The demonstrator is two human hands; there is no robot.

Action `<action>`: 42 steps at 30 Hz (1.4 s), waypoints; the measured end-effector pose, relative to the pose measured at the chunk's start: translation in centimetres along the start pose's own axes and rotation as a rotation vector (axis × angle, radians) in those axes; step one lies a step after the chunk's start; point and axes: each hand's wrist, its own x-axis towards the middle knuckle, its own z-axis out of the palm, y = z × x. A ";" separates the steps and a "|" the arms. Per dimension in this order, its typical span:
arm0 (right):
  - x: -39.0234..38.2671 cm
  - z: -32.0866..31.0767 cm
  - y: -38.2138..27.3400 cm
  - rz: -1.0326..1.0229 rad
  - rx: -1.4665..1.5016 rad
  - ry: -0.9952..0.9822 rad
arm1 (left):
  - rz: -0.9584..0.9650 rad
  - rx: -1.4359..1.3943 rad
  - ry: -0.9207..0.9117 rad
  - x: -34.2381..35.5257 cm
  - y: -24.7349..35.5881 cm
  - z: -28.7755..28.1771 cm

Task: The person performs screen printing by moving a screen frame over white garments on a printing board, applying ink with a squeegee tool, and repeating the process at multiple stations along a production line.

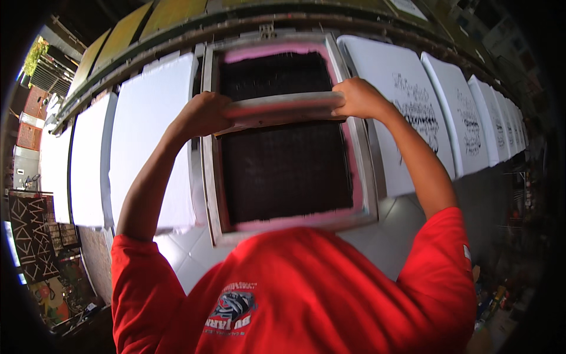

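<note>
Starting at the left edge, there's a dark board (34, 236) with pale lettering, and moving right we meet a narrower white panel (89, 159), then a broad, plain white panel (154, 141) lying right beside the frame, the left forearm (150, 177) crossing over it. Here's the left hand (207, 115), closed around the left end of the squeegee (286, 106), knuckles up, right above the left rail of the screen frame (210, 189)! And the squeegee itself, pale and a little blurred, spans the gap from hand to hand, lying crosswise over the far half of the screen: a smaller black area (277, 71) on its far side, a larger black area (286, 174) on its near side, pink margin (356, 189) showing along the right. Across to the right hand (362, 97), and it's a grip there too, fingers folded over the right end, just by the frame's right rail, set slightly farther off than the left. Beyond it, on the right, a white panel (407, 76) with black print, partly behind the right forearm (421, 159), then another printed panel (455, 106), and more shrinking away toward the right edge. Nearest of all, the red shirt (318, 289) fills the foreground, over pale floor tiles (188, 259).
</note>
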 end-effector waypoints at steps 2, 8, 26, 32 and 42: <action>-4.4 0.3 -3.7 0.023 0.002 -0.035 | 0.006 -0.055 -0.035 -5.4 2.3 1.1; -14.6 6.0 -7.3 0.081 0.009 -0.054 | -0.094 -0.179 -0.084 -14.5 8.9 5.3; -16.8 10.2 -7.7 0.018 -0.042 0.066 | -0.155 -0.090 -0.026 -16.6 10.3 9.1; -15.4 10.6 -5.9 -0.011 -0.137 0.138 | -0.153 -0.068 0.083 -15.9 10.4 8.8; -22.9 12.6 -10.5 -0.002 -0.171 0.239 | -0.087 -0.085 0.322 -23.1 13.9 11.7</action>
